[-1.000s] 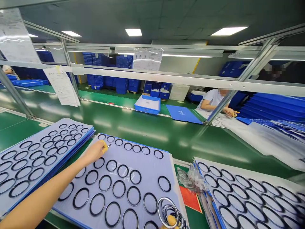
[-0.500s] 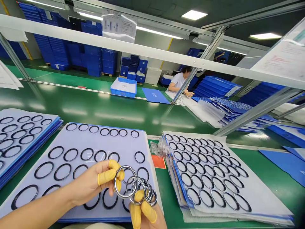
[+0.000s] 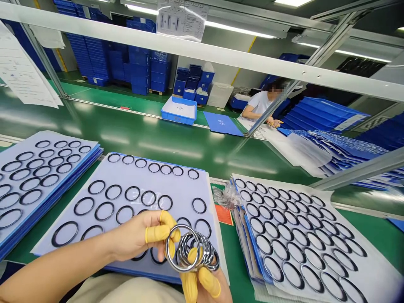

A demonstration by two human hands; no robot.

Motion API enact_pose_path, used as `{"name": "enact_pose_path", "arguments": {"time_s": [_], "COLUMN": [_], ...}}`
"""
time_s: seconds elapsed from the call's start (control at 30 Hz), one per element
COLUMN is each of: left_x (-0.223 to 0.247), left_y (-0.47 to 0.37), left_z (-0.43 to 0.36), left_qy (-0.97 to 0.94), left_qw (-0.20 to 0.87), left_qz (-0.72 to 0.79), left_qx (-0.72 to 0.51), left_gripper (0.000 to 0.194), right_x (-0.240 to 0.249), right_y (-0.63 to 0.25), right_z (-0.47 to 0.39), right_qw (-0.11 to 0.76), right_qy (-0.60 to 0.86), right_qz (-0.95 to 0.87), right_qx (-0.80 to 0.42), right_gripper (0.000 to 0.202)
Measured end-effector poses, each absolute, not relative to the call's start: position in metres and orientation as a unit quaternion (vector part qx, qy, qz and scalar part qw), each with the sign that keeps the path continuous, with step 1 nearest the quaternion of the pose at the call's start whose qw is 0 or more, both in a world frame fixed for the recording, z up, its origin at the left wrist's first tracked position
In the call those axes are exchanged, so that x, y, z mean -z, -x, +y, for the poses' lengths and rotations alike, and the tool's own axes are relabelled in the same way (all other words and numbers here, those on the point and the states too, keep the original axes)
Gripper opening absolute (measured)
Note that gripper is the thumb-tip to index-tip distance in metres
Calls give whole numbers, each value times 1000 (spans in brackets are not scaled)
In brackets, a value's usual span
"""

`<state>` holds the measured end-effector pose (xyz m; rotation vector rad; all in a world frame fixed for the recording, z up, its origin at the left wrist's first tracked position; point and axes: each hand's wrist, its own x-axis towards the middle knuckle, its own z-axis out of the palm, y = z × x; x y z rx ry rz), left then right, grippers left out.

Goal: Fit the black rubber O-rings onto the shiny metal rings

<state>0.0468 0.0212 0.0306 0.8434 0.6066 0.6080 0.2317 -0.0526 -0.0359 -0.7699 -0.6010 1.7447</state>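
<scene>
My left hand [image 3: 154, 233], with yellow covers on its fingertips, pinches one shiny metal ring [image 3: 168, 248] by its left edge. Lower and to the right, my right hand [image 3: 205, 282], also in yellow fingertip covers, holds several overlapping metal rings [image 3: 206, 248]. The single ring overlaps that bunch. Both hands are over the front right part of a white sheet [image 3: 176, 185], on which black-looking rings lie in rows. Part of the rows is hidden behind my hands and left forearm.
A stack of sheets with many rings [image 3: 284, 214] lies at the right, another stack [image 3: 47, 168] at the left. Between sheets are crumpled clear plastic [image 3: 227, 195] and a red card [image 3: 224, 214]. A metal frame [image 3: 189, 52] crosses above; a person [image 3: 259, 105] sits beyond.
The view has shifted, so the table and sheets appear farther right. The single ring in my left hand now overlaps more of the bunch in my right hand.
</scene>
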Motion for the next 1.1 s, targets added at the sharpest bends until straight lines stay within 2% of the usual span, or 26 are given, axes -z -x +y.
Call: {"name": "enact_pose_path", "arguments": {"time_s": [0.1,0.2,0.33,0.4,0.47,0.53,0.6,0.8,1.1], "left_x": [-26,-19,-18,-20,-23,-24,-24,-24,-19], "left_y": [-46,-46,-46,-46,-46,-47,-48,-48,-52], "left_z": [22,22,20,20,21,23,25,26,29], "left_qy": [-439,-513,-687,-743,-759,-757,-758,-810,-805], "left_qw": [804,759,574,520,549,589,594,457,464], "left_qz": [289,300,329,331,290,226,193,198,123], "left_qx": [-277,-267,-301,-260,-194,-167,-190,-310,-348], "left_gripper": [41,30,3,27,51,56,48,22,13], "right_x": [40,51,59,51,37,24,17,23,27], "right_y": [-229,-228,-227,-225,-221,-218,-216,-215,-212], "right_z": [-53,-52,-54,-55,-56,-54,-51,-54,-57], "right_qw": [543,536,510,450,378,334,303,317,353], "right_qy": [325,321,313,326,334,333,328,324,229], "right_qz": [-261,-314,-381,-396,-424,-486,-533,-502,-534], "right_qx": [-729,-715,-705,-731,-752,-736,-718,-736,-734], "right_gripper": [32,45,59,57,43,29,25,35,31]}}
